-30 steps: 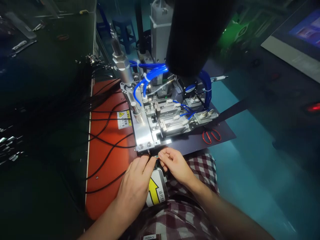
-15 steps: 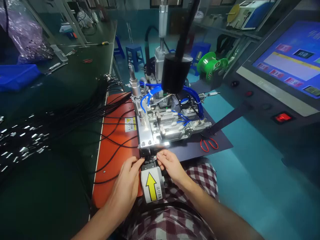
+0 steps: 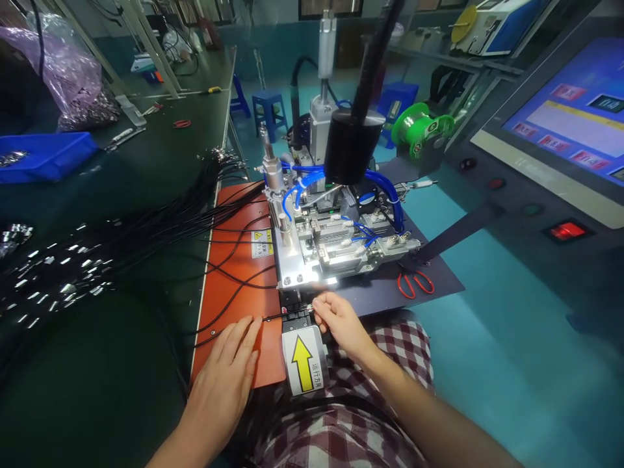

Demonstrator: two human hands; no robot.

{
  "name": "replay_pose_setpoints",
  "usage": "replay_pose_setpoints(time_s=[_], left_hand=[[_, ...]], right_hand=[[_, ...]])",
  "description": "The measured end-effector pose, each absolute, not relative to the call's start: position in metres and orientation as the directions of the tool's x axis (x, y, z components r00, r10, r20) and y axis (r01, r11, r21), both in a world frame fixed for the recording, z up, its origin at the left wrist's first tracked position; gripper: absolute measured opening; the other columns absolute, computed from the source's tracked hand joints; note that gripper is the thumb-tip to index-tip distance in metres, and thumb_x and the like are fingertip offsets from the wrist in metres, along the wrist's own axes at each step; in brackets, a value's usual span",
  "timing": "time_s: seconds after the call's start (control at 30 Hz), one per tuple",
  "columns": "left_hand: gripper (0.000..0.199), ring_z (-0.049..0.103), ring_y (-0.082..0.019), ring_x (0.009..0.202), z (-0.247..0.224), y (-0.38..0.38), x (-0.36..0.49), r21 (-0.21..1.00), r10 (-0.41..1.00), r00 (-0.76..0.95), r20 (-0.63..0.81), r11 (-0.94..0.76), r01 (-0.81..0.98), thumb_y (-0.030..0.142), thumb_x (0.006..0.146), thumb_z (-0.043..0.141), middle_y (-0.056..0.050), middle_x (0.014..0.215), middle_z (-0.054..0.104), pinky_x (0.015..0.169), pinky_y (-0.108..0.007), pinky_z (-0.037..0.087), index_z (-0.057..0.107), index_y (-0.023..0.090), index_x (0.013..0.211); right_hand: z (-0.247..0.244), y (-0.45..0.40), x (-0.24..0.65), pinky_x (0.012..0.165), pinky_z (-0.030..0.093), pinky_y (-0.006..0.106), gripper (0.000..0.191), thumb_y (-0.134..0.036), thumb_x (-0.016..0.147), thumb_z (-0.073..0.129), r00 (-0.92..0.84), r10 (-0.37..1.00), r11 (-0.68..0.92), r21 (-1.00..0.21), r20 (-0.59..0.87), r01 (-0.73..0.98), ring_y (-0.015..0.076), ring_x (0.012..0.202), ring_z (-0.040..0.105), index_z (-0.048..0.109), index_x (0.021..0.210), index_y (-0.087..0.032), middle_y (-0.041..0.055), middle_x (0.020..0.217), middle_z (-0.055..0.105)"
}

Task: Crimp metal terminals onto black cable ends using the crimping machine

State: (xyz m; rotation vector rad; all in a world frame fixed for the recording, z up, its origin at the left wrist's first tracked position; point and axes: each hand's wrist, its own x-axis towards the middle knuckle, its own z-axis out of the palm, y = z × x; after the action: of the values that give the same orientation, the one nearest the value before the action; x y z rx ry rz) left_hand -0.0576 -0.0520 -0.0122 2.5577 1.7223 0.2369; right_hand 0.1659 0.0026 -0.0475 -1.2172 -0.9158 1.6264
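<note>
Cable under work crosses the right edge of the orange board above its near right corner, lying over a black block just beyond the arrow plate. Thumb and forefinger of the right hand pinch its bright end at the block's right edge. Palm down over the board's near part, the left hand is unclenched, thumb apart, fingertips at the cable. Red-handled scissors lie near the front edge of the dark plate, toward its right corner.
</note>
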Motion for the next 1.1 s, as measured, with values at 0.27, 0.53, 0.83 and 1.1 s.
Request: replay_pose_setpoints(time_s=[0.27,0.53,0.83,1.1], left_hand=[[0.052,0.047,-0.024,0.119,-0.014,-0.059,-0.058,0.147,0.94,0.321,0.114,-0.336,0.931,0.023,0.091,0.039,-0.006,0.133,0.05,0.084,-0.034,0.052,0.028,0.028,0.142],[0.043,0.045,-0.028,0.122,-0.002,-0.015,-0.048,0.141,0.938,0.333,0.1,-0.344,0.928,0.023,0.093,0.033,-0.014,0.132,0.05,0.095,-0.045,0.046,0.041,0.013,0.134],[0.01,0.054,-0.021,0.093,0.047,-0.076,-0.083,0.066,0.605,0.759,-0.24,-0.77,0.634,0.014,0.08,0.056,-0.007,0.1,0.061,0.086,-0.034,0.043,0.064,0.02,0.081],[0.021,0.053,-0.019,0.071,0.074,-0.059,-0.095,0.135,0.602,0.785,-0.145,-0.774,0.618,0.004,0.081,0.045,-0.004,0.075,0.059,0.069,-0.032,0.041,0.059,0.018,0.086]], right_hand=[[-0.052,-0.006,0.19,0.051,0.034,0.026,0.043,-0.06,0.08,0.053,-0.034,0.943,-0.332,-0.927,-0.331,-0.174,0.0115,0.046,0.045,0.056,0.075,-0.017,-0.0026,0.058,0.053],[-0.054,-0.012,0.196,0.05,0.034,0.026,0.038,-0.055,0.079,0.058,0.009,0.933,-0.354,-0.921,-0.36,-0.161,0.0121,0.048,0.044,0.058,0.073,-0.017,-0.0024,0.057,0.051],[-0.039,-0.034,0.22,0.049,0.034,0.024,0.033,-0.053,0.078,0.06,0.046,0.884,-0.459,-0.883,-0.464,-0.094,0.0132,0.054,0.041,0.059,0.074,-0.021,-0.0013,0.062,0.049],[-0.014,-0.033,0.217,0.049,0.034,0.022,0.035,-0.054,0.079,0.058,0.035,0.918,-0.391,-0.917,-0.395,-0.079,0.0115,0.052,0.038,0.057,0.072,-0.02,-0.003,0.06,0.046]])
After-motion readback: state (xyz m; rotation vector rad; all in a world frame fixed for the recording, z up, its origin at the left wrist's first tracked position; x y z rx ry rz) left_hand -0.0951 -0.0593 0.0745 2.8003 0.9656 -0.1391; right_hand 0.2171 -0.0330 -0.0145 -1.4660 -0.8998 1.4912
